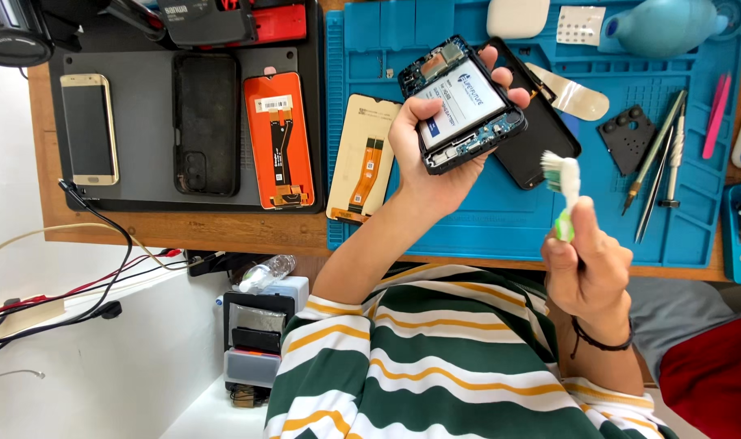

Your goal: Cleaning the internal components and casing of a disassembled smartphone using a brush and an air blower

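Observation:
My left hand (423, 162) grips an opened phone (464, 104) with its back cover off, so the white-labelled battery and circuit boards face me. It is held tilted above the blue work mat (484, 219). My right hand (586, 264) is closed around the green handle of a white-bristled brush (562, 175), bristles up, just right of and below the phone and not touching it. A black back cover (541, 138) lies on the mat behind the phone.
On the grey mat (143, 187) lie a gold phone (90, 128), a black case (206, 123) and an orange display panel (278, 140). A tan display panel (364, 158) overlaps the blue mat's left edge. Tweezers and screwdrivers (659, 162), a pink tool (716, 114) and a teal air blower (663, 26) sit right.

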